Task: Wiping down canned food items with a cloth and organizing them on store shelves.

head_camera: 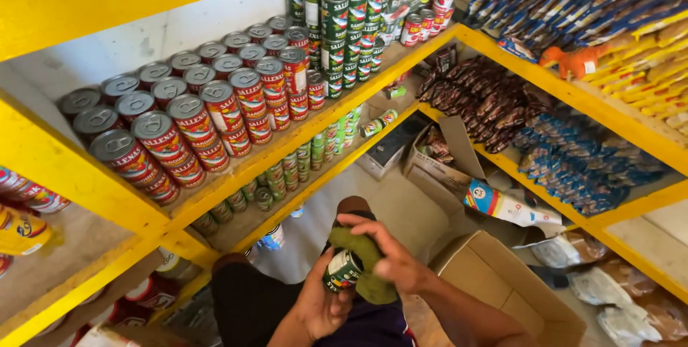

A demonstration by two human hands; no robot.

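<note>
Yellow-painted wooden shelves (301,128) run along a pale wall (179,32) and turn the corner to a second yellow rack (573,96) on the right. The upper left shelf carries rows of stacked red-labelled cans (215,114) and, further back, green-labelled cans (344,32); the shelf beneath holds smaller green cans (287,168). The right rack is filled with dark brown sachets (480,103), blue packets (580,161) and yellow packets (659,68). Open cardboard boxes (502,282) stand on the pale floor (394,211). Light is even and bright.
</note>
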